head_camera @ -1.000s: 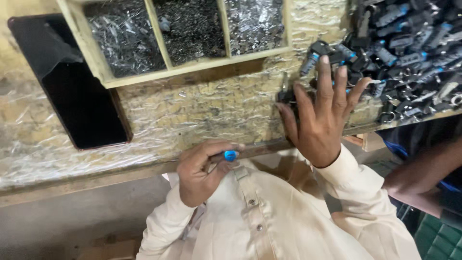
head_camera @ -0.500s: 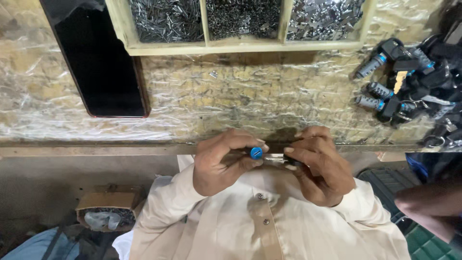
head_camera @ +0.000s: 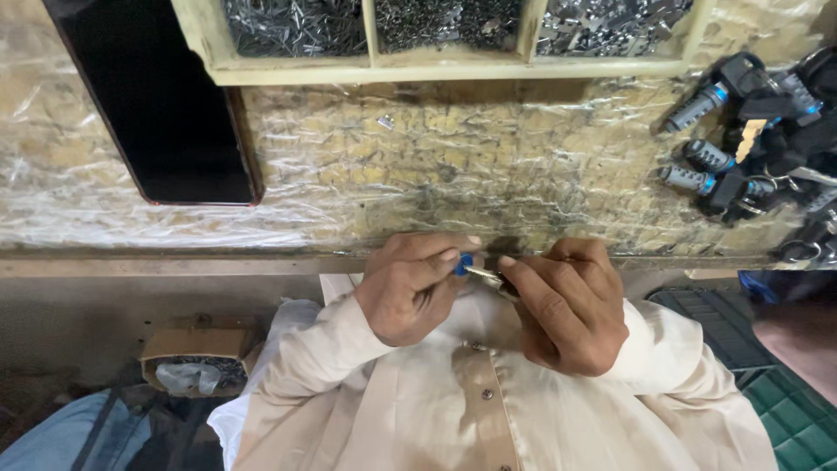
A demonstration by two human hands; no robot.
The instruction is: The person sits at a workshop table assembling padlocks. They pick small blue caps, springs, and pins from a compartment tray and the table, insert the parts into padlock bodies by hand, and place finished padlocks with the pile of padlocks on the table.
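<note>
Both hands meet at the bench's near edge, over my cream shirt. My left hand (head_camera: 410,288) pinches a small part with a blue end (head_camera: 464,262) between thumb and fingers. My right hand (head_camera: 562,301) grips a small dark part with a silver metal piece (head_camera: 484,276) sticking out toward the blue part. The two parts touch or nearly touch between the hands. Most of each part is hidden by my fingers.
The bench top (head_camera: 418,166) is wrapped in crinkled plastic. A wooden tray (head_camera: 453,65) with compartments of small metal parts stands at the back. A black flat slab (head_camera: 166,113) lies at the left. A heap of dark cylinders with blue rings (head_camera: 750,148) lies at the right. A box (head_camera: 187,362) sits below.
My right hand came back from the heap at the right with a dark part and met my left hand at the bench edge. The view shifted left and closer.
</note>
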